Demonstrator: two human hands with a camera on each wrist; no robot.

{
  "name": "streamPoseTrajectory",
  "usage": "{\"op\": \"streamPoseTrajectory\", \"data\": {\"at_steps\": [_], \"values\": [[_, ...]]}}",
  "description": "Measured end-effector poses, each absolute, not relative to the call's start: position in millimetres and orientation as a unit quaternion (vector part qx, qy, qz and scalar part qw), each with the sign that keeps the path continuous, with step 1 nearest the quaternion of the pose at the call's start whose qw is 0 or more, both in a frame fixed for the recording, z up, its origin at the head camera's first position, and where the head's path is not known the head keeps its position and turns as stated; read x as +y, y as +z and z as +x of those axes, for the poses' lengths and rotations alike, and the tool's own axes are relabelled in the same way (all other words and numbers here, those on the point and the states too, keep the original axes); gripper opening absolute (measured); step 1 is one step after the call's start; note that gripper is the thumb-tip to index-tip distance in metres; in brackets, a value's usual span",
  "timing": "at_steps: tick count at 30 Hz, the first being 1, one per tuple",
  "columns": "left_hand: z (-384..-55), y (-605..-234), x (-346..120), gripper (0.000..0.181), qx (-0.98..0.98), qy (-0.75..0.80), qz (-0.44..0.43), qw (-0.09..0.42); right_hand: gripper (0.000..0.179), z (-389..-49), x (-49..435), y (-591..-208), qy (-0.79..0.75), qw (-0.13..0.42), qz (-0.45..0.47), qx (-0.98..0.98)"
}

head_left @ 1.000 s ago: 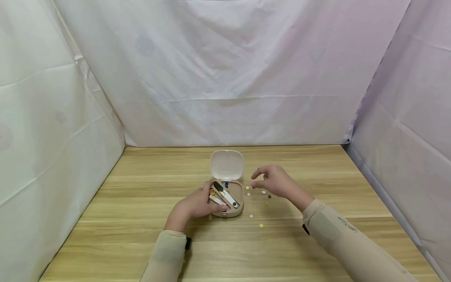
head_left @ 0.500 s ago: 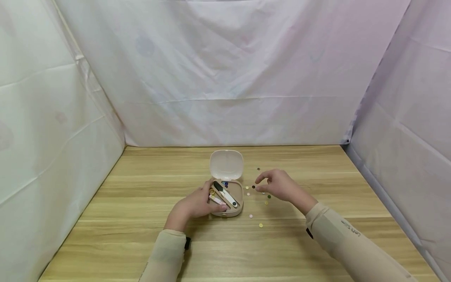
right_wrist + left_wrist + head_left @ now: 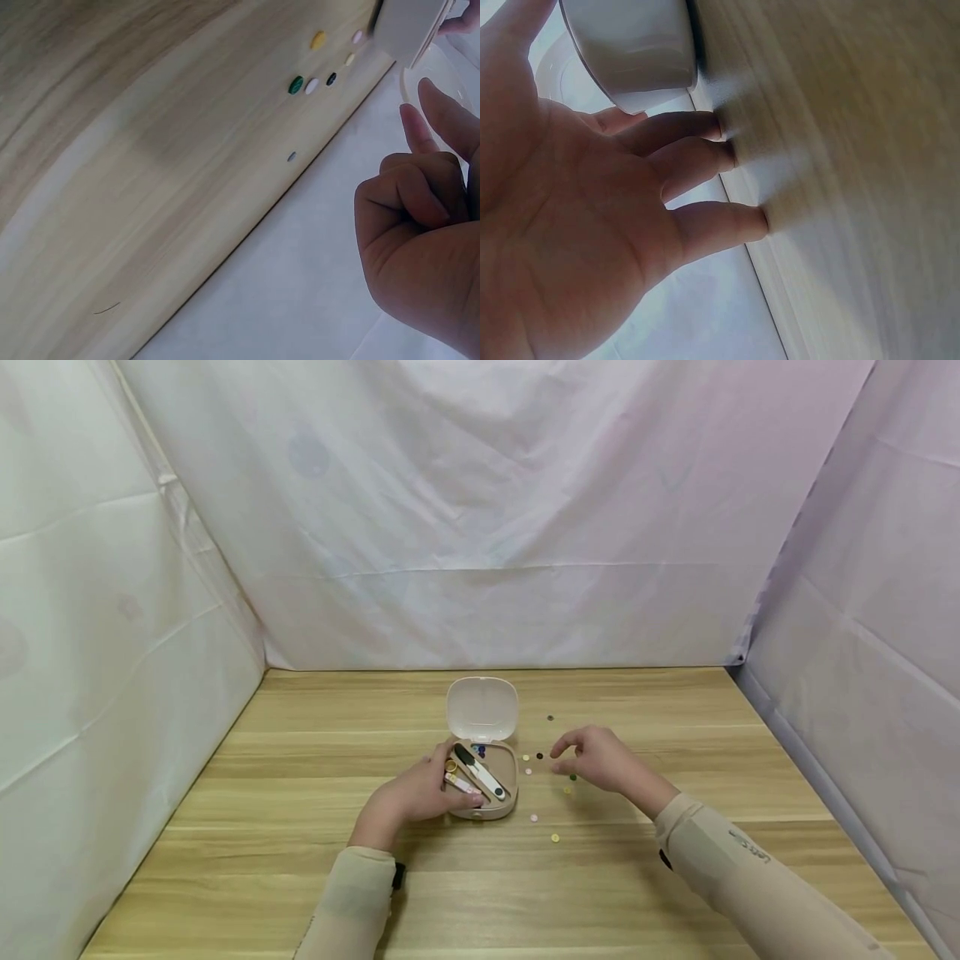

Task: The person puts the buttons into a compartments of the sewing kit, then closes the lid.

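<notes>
A beige sewing box (image 3: 504,813) stands with its clear lid (image 3: 482,710) raised. Black-and-white thread snips (image 3: 483,774), a pink-and-white strip, a gold ring and several blue buttons (image 3: 481,750) lie inside. My left hand (image 3: 416,792) grips the box at its left side, thumb at the front, while other fingertips rest on the table. My right hand (image 3: 597,760) hovers right of the box, thumb and index finger apart with nothing between them, the rest curled. Near its fingertips lies a black button (image 3: 539,756). A white button (image 3: 312,86) shows in the right wrist view; the hand hides it in the head view.
Loose buttons lie right of the box: green (image 3: 573,777), yellow (image 3: 567,791), pale yellow (image 3: 527,758), pink (image 3: 528,771). A grey button (image 3: 550,717) lies farther back; a pale one (image 3: 534,818) and another yellow one (image 3: 555,838) lie nearer. White curtains (image 3: 487,527) enclose the wooden table (image 3: 300,877).
My right hand has drawn back to the right and slightly nearer, away from the black button, which lies on the table. The grey button has come into sight. My left hand has stayed put.
</notes>
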State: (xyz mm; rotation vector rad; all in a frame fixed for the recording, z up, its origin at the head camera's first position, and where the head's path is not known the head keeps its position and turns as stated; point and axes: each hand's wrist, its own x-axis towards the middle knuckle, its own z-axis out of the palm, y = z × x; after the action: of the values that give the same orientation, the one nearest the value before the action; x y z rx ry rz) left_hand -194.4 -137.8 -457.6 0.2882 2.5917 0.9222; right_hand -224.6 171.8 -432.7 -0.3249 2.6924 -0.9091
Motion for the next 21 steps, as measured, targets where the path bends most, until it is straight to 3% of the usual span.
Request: {"op": "streamPoseTrajectory", "data": {"at_steps": [21], "values": [[-191, -454, -138, 0.115, 0.923, 0.321, 0.099, 0.186, 0.013, -228, 193, -452, -0.294, 0.154, -0.097, 0.938]]}}
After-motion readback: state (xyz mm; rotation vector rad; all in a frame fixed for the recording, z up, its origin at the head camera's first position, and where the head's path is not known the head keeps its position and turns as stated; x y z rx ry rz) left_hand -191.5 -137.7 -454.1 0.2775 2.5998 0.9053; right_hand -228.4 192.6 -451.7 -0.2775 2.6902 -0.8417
